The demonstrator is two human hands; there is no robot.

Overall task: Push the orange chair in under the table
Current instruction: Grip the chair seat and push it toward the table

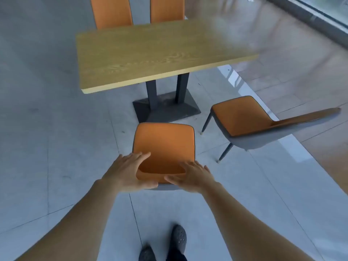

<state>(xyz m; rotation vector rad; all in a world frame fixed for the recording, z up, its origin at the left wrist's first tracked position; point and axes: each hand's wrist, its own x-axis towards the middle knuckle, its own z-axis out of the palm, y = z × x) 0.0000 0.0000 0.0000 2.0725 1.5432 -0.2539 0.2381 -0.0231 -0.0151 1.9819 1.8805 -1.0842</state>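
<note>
An orange chair (163, 144) with a grey shell stands right in front of me, its seat facing the wooden table (150, 53). The seat's front edge is just short of the table's dark pedestal base (165, 110) and outside the tabletop. My left hand (128, 172) lies on the left top of the chair's backrest, thumb behind, fingers spread forward. My right hand (192, 176) rests on the right top of the backrest in the same way. Both hands touch the backrest rim.
A second orange chair (244, 119) stands to the right, turned away from the table at an angle. Two more orange chair backs (111, 12) (167, 8) rise behind the table's far side. My dark shoes (177, 240) are on the pale tiled floor below.
</note>
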